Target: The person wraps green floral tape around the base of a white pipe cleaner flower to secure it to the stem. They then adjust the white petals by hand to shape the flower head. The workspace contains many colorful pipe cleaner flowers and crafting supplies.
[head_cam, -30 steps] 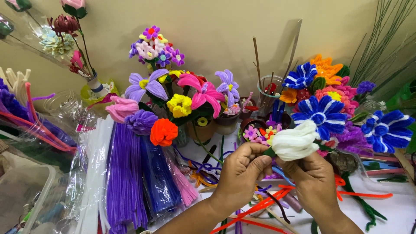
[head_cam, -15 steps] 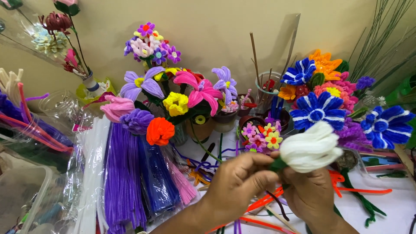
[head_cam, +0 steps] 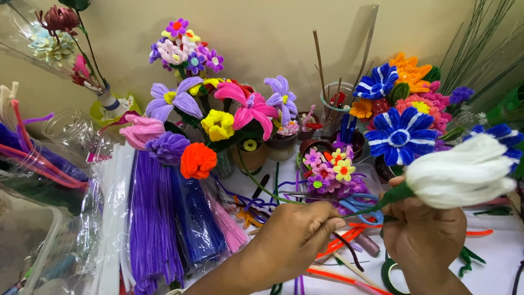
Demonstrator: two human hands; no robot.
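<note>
Right hand (head_cam: 423,235): closed around the green base of a white flower (head_cam: 464,172), just under the bloom; bloom is held tilted, pointing right.
Left hand (head_cam: 297,240): fingertips pinched shut on the thin green stem (head_cam: 262,188), left of the right hand.
Hands: close together, not touching; joined only by the stem.
White flower: fuzzy, bud-shaped, held above the table (head_cam: 491,273) at right, in front of a blue-and-white striped flower (head_cam: 401,136).
Stem: runs from the flower base through the left fingertips, then curves up and left toward the pots.
Scissors (head_cam: 357,205): blue handles, seen on the table just behind the hands.
Purple stick bundle (head_cam: 150,218): laid flat at left in clear wrap, beside a dark blue bundle (head_cam: 196,221) and a pink bundle (head_cam: 226,221).
Orange pompom flower (head_cam: 197,160): stands above the bundles.
Pink flower (head_cam: 248,109): centre of the arrangement, yellow flower (head_cam: 218,124) just beside it.
Loose pieces: orange and green strands scattered on the table under the hands.
</note>
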